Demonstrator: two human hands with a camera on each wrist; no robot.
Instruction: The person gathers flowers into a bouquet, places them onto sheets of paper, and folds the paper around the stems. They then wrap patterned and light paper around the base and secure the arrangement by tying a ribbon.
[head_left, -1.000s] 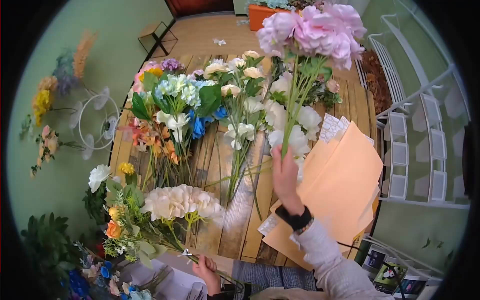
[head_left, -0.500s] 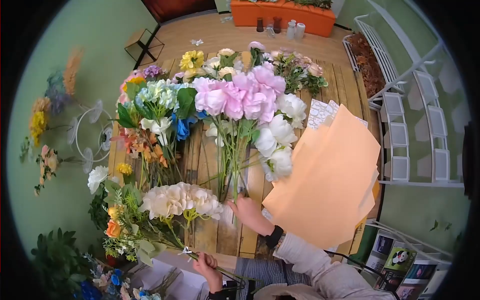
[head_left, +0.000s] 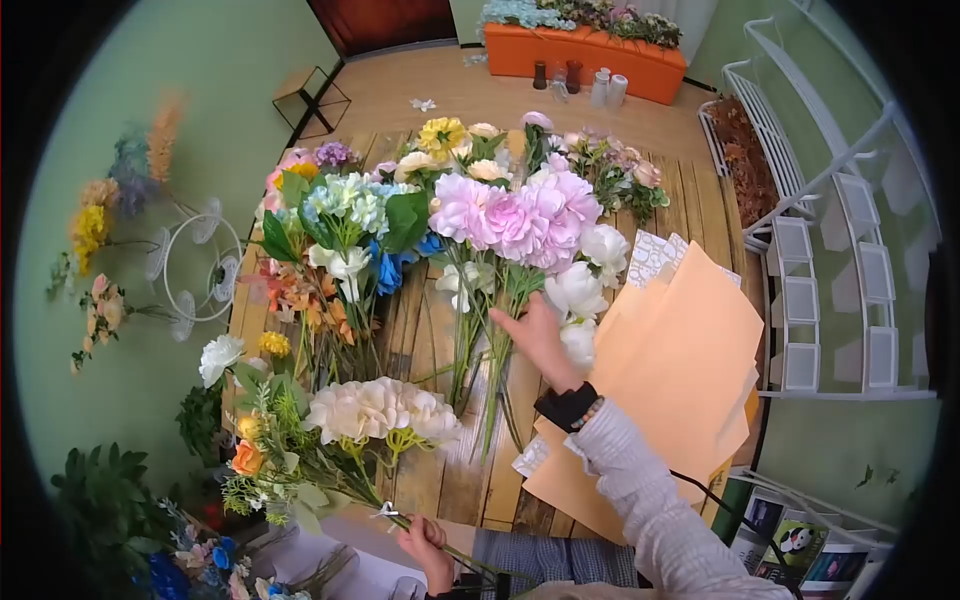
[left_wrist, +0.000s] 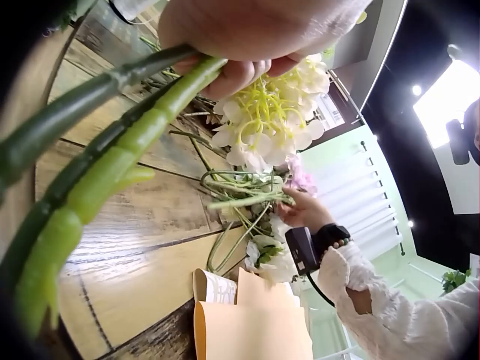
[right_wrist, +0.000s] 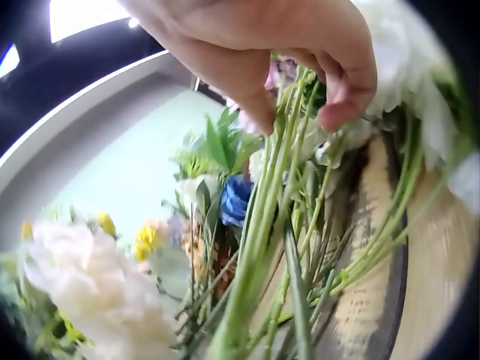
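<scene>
At the table's front edge, my left hand [head_left: 425,548] grips the tied stems of a bouquet [head_left: 380,505], with a cream hydrangea [head_left: 380,412], an orange rose [head_left: 246,457] and greenery at its head. Thick green stems [left_wrist: 112,161] run out below this hand in the left wrist view. My right hand [head_left: 540,338] is over the stems of pink peonies [head_left: 520,222] lying on the table. In the right wrist view, these green stems [right_wrist: 266,217] pass between its spread thumb and bent fingers, the thumb right against them. White peonies [head_left: 575,290] lie beside that hand.
Orange wrapping sheets [head_left: 680,350] cover the table's right side. Blue, white and orange flowers [head_left: 345,262] lie at the left, and cream and yellow ones [head_left: 443,138] farther back. A white rack [head_left: 800,300] stands right of the wooden table [head_left: 690,205].
The right hand brought the pink peonies down from high up onto the table, then moved up their stems toward the heads, its thumb now spread. The left hand still holds the bouquet.
</scene>
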